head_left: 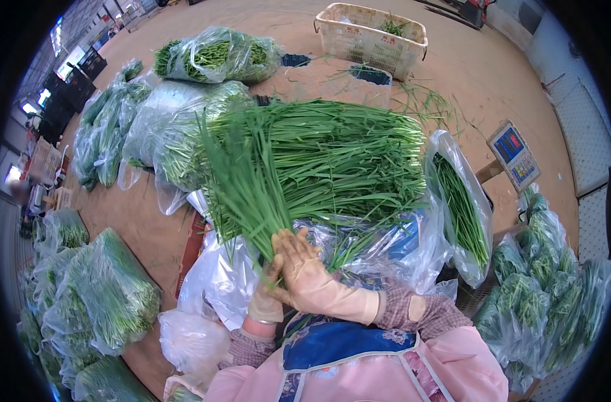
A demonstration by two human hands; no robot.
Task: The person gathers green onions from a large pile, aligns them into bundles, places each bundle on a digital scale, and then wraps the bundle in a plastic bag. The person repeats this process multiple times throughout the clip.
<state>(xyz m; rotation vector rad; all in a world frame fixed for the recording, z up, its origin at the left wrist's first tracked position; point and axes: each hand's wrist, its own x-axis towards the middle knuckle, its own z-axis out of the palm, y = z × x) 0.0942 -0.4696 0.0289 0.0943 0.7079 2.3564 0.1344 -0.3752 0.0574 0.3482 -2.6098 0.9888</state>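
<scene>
Green and slender-leaved, a long bunch (252, 191) overlaps the left end of a broad leafy green heap (352, 154), its stems grasped by the fingers of the beige-gloved left hand (268, 298) and right hand (304, 266).

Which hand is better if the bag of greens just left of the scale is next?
Probably the right hand: it sits nearer that bag, and its forearm comes from that side. The left hand is farther away.
</scene>
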